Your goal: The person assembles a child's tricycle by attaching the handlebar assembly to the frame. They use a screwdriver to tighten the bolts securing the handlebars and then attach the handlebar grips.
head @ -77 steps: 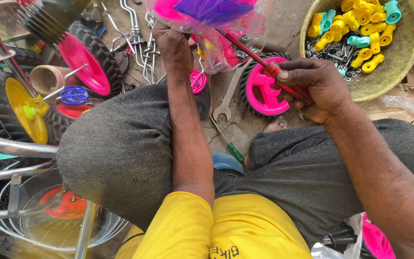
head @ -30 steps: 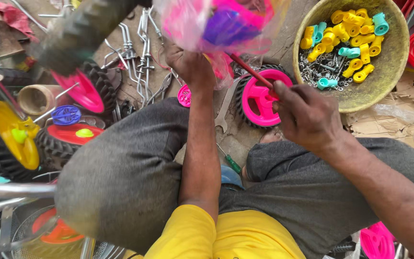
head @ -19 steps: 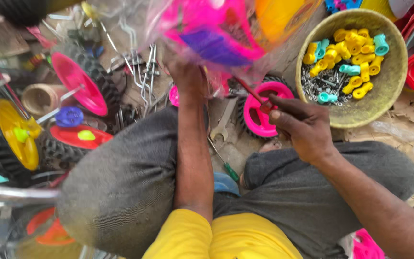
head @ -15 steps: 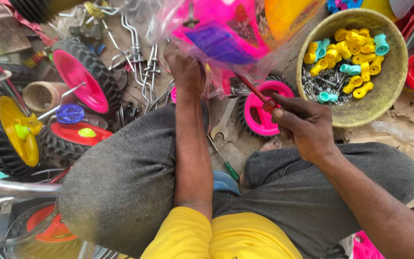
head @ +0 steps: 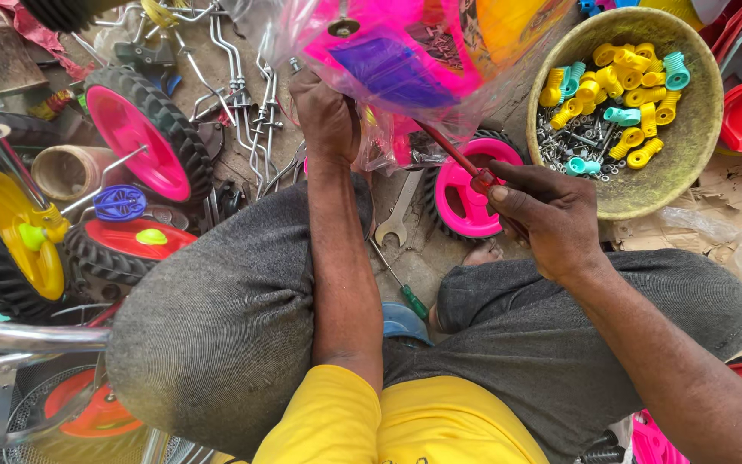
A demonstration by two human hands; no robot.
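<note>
Two hands are closed: the left hand (head: 326, 116) grips a pink plastic part in a clear bag (head: 392, 64), the right hand (head: 551, 219) holds a red-handled screwdriver (head: 457, 159) against it.

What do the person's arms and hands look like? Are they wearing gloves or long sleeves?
No gloves and no long sleeves. Both the left hand and the right hand are bare, and so are the forearms. No watch or rings show. A yellow shirt shows below the arms.
</note>
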